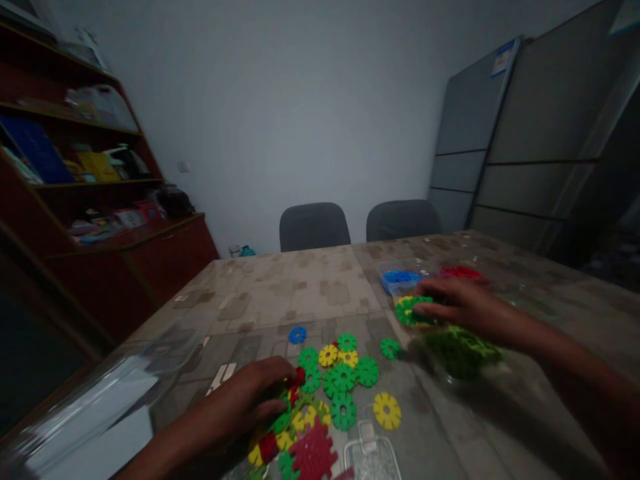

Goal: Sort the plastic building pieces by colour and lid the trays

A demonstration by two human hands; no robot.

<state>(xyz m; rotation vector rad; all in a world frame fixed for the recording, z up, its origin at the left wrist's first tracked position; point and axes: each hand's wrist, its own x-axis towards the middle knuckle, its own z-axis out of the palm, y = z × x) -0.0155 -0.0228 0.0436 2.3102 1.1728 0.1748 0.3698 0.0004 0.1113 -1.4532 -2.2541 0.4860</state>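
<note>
Over table [300,287]: left fingers [274,369] at discs [305,419], right fingers [439,311] at green disc [406,313]; grips unclear; cabinet label [503,59] unreadable.

The light is dim and cool, palest on the wall [280,120] at upper centre, darkening towards both side edges. A soft shadow lies below the right forearm [540,343] at lower right; the right hand [447,303] looks slightly blurred. Wide-angle distortion tilts the bookcase [100,280] at left.
</note>
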